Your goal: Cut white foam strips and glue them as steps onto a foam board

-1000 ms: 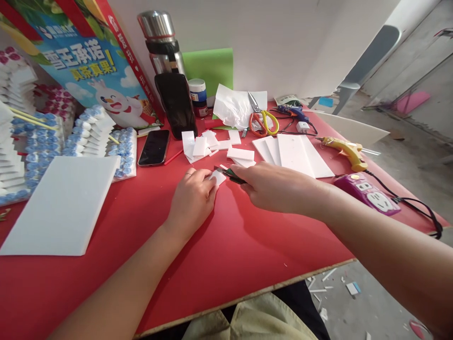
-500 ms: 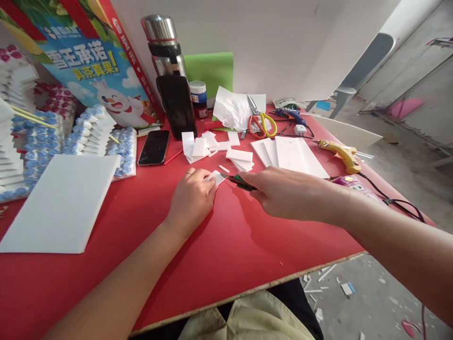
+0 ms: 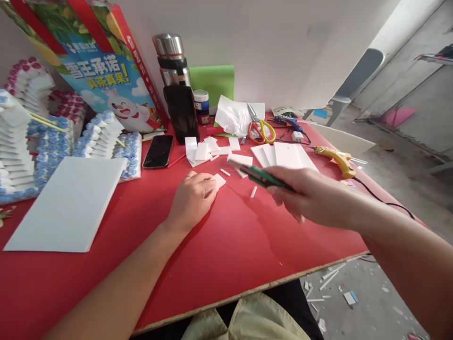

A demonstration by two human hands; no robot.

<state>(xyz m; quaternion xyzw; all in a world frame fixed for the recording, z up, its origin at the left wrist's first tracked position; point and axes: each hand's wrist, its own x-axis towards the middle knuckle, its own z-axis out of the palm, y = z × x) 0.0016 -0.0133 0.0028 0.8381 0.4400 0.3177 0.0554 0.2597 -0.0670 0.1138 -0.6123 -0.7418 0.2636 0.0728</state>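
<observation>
- The red table [image 3: 212, 264] was used as the work surface, and a large white board [image 3: 67, 203] was left lying flat at its left, unmoved.
- A fanned set of white sheets [image 3: 288, 156] was left untouched, just beyond the right hand [image 3: 307, 193].
- The right hand had been drawn back to the right and raised, away from the left hand [image 3: 193, 198]; its fingers were wrapped around a knife.
- The left hand was kept where it had been, narrowed, with a small white piece held down under its fingertips.
- The green and black knife [image 3: 267, 177] had been lifted clear of that piece and was held above the table, its front end blurred; half a second earlier its tip had been placed at the piece's edge.
- The small white piece [image 3: 220, 181] was pinned flat on the table, near the loose white pieces [image 3: 239, 160], with its right end exposed.
- A thin strip [image 3: 254, 191] was newly shown to the right of the piece, while another strip [image 3: 225, 172] was left beyond it; by judgement, one trimming cut had just been completed.
</observation>
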